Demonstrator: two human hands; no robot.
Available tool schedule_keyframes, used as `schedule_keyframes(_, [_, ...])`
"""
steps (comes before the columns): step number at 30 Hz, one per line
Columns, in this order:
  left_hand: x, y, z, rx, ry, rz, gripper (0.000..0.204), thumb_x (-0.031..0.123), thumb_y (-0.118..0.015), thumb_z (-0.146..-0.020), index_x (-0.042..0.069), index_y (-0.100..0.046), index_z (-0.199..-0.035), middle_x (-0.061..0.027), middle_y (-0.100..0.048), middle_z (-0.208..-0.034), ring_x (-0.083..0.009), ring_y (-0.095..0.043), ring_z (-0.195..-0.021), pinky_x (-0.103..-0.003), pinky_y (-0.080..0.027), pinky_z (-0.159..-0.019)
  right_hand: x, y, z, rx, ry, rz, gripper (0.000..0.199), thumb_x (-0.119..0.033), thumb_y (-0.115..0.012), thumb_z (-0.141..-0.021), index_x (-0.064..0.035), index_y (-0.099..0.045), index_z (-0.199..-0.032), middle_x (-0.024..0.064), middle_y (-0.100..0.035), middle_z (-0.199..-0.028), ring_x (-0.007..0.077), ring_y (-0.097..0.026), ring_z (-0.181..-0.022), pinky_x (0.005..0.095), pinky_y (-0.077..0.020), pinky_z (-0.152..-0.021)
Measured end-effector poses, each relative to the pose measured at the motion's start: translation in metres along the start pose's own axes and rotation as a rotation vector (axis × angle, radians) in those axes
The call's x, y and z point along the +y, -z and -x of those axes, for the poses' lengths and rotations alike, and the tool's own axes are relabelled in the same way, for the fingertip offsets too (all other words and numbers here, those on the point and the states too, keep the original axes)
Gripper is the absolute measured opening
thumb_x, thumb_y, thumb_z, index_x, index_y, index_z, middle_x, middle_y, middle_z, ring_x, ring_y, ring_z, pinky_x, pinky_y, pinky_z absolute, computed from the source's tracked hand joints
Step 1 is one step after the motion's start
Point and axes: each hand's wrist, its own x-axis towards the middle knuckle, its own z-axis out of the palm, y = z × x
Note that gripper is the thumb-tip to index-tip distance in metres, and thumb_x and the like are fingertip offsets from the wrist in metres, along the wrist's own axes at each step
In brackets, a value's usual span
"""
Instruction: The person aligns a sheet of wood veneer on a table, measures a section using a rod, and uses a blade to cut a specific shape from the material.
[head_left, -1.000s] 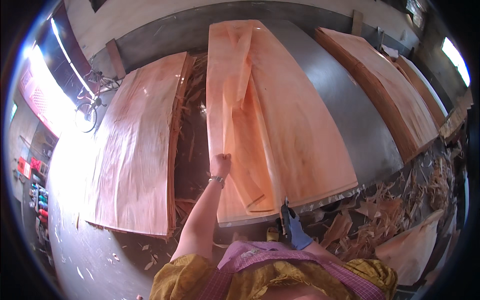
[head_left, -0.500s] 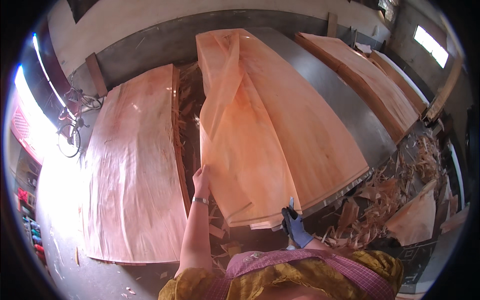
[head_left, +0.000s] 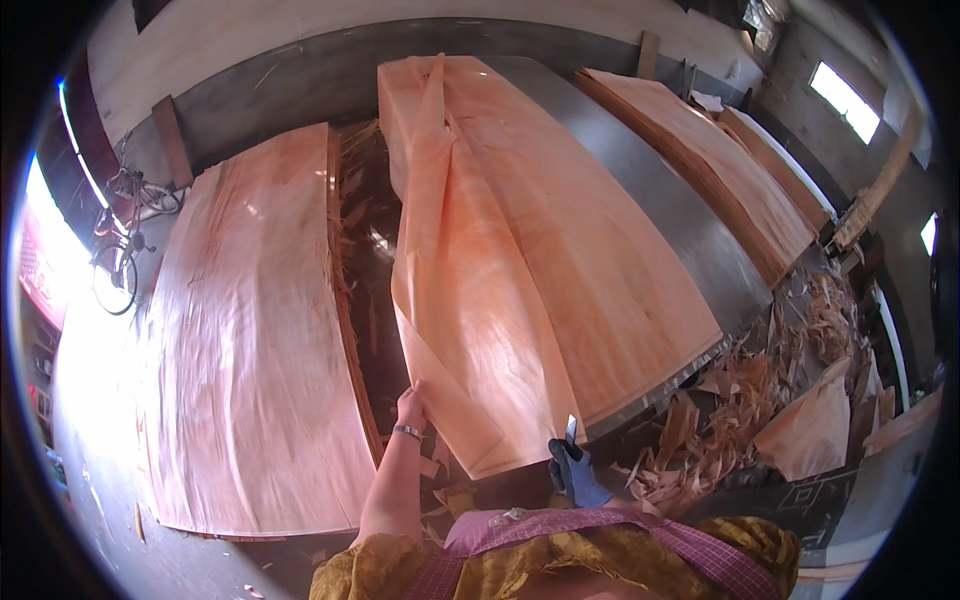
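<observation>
Veneer sheet [head_left: 490,330], thin and orange, lies creased and partly folded along its left side, atop flat veneer [head_left: 610,280] at centre; a pinkish stack [head_left: 250,330] lies to the left, torn scraps [head_left: 680,430] to the right. Bare left hand [head_left: 411,405] grips the sheet's left edge; gloved right hand [head_left: 577,472] grasps a flat-bladed tool [head_left: 571,430] by its near right corner

Workshop, with veneer sheets [head_left: 480,320], wood scraps [head_left: 722,408]
</observation>
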Motion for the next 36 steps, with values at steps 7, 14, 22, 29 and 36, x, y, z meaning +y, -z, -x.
schedule_keyframes(7, [-0.012,-0.056,0.043,-0.070,-0.038,-0.029,0.026,0.028,-0.057,-0.098,0.003,-0.063,-0.101,-0.0050,-0.067,-0.079,-0.0163,-0.066,-0.063,-0.028,-0.054,-0.051,0.027,0.045,-0.027,-0.001,0.342,0.116,0.023,-0.027,-0.067,-0.093,-0.0159,-0.055,-0.076,-0.0042,-0.048,-0.053,0.0073,-0.043,-0.039,0.0238,-0.0312,-0.036])
schedule_keyframes(14, [-0.020,-0.079,0.086,0.023,-0.005,-0.109,0.025,0.026,-0.055,-0.099,0.002,-0.062,-0.101,-0.0063,-0.068,-0.086,-0.0199,-0.069,-0.071,-0.033,-0.059,-0.058,-0.014,0.096,0.002,-0.164,0.055,-0.136,0.023,-0.030,-0.068,-0.092,-0.0204,-0.056,-0.076,-0.0043,-0.049,-0.052,0.0076,-0.041,-0.035,0.0238,-0.0297,-0.033])
schedule_keyframes(22, [-0.013,-0.117,0.103,-0.055,0.028,-0.114,0.026,0.026,-0.057,-0.098,0.002,-0.062,-0.102,-0.0078,-0.067,-0.086,-0.0201,-0.068,-0.067,-0.032,-0.055,-0.052,-0.035,0.089,0.013,-0.174,0.141,-0.106,0.027,-0.030,-0.066,-0.094,-0.0173,-0.052,-0.074,-0.0040,-0.046,-0.052,0.0073,-0.040,-0.037,0.0240,-0.0288,-0.035])
schedule_keyframes(29, [-0.011,-0.193,0.141,-0.256,-0.082,-0.023,0.028,0.029,-0.054,-0.099,0.002,-0.061,-0.102,-0.0072,-0.067,-0.090,-0.0198,-0.068,-0.078,-0.031,-0.057,-0.066,-0.126,0.139,0.055,-0.185,0.105,-0.160,0.024,-0.029,-0.062,-0.095,-0.0166,-0.051,-0.078,-0.0034,-0.045,-0.054,0.0082,-0.038,-0.036,0.0240,-0.0270,-0.034])
schedule_keyframes(36, [-0.032,-0.324,0.196,-0.244,-0.296,-0.096,0.033,0.032,-0.055,-0.098,0.001,-0.061,-0.106,-0.0083,-0.066,-0.093,-0.0192,-0.068,-0.078,-0.031,-0.058,-0.067,-0.214,0.270,0.066,-0.387,0.045,-0.410,0.027,-0.031,-0.058,-0.098,-0.0228,-0.043,-0.077,-0.0064,-0.029,-0.050,0.0073,-0.029,-0.035,0.0238,-0.0222,-0.034])
